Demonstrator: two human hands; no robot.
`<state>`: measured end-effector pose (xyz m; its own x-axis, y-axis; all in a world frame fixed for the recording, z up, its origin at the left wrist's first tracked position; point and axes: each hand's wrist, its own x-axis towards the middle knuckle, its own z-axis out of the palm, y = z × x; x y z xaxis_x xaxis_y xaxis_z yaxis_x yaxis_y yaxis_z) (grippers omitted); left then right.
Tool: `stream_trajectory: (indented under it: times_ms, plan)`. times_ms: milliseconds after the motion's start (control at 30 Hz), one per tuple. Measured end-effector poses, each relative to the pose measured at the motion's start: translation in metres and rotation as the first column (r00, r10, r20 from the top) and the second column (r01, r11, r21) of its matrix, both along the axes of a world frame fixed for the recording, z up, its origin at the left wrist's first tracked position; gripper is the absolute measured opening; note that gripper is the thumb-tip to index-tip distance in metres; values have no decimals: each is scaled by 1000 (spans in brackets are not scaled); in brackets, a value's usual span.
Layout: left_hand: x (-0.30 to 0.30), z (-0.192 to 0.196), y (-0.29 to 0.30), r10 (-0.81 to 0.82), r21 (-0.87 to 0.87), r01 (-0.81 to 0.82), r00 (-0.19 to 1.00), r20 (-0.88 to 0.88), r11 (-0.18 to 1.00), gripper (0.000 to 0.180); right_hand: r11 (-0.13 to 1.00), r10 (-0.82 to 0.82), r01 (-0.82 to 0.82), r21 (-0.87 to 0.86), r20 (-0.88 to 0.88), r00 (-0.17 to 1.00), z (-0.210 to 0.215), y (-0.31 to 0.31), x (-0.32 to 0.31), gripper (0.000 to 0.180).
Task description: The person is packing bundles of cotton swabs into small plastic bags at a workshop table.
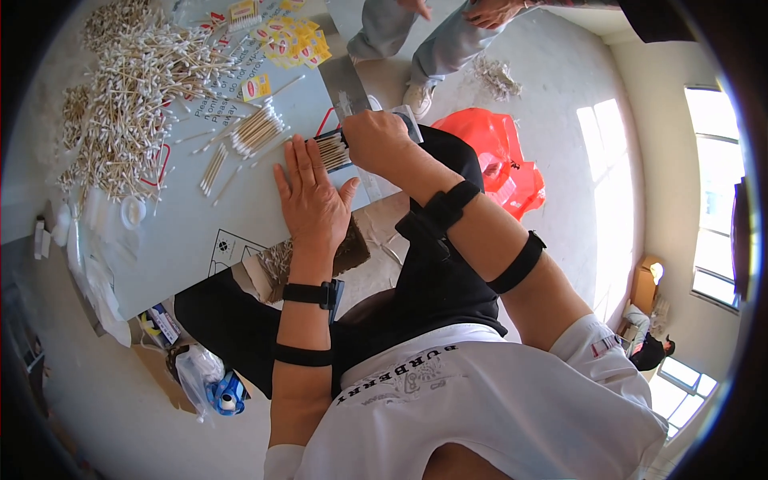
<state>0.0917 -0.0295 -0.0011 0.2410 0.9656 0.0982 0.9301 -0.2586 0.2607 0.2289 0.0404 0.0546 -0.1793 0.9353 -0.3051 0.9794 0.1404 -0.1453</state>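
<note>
A bundle of cotton swabs (333,151) lies side by side in a dark, shallow holder at the table's near right edge. My left hand (312,196) rests flat beside it, fingers stretched out, their tips at the bundle's left end. Over the right end, my right hand (378,142) is closed round the holder; its fingers are mostly hidden from above. A pale, clear-looking piece (412,124) sticks out past that hand. Left of my left hand, a row of loose swabs (260,130) and a smaller group (213,170) lie on the table.
A large heap of swabs (132,96) covers the table's (184,240) left side. Yellow-and-white cards (296,42) lie at the far side. Below the near edge stands an open cardboard box (352,248). A red plastic bag (496,156) lies on the floor; another person (432,40) is across the table.
</note>
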Motion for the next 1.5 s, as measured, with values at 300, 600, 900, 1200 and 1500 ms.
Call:
stream_trajectory:
  times_ms: [300, 600, 900, 1200, 1500]
  plan:
    - [3, 0, -1, -17, -8, 17, 1000, 4, 1000, 87, 957, -260, 284, 67, -242, 935, -25, -5, 26, 18]
    - [31, -3, 3, -17, -6, 18, 996, 83, 1000, 87, 945, -273, 318, 73, -356, 894, -22, -4, 28, 20]
    - [59, -2, 5, -2, -12, 3, 998, 64, 1000, 89, 964, -215, 259, 62, -392, 895, -24, -2, 33, 18]
    - [58, 3, 5, -28, -16, 30, 996, 85, 999, 83, 490, -606, 255, -834, -536, -588, -82, -42, 84, 29]
    - [61, 2, 6, -82, -17, 83, 996, 22, 996, 85, 619, -529, 332, -711, -691, -492, -83, -43, 65, 12]
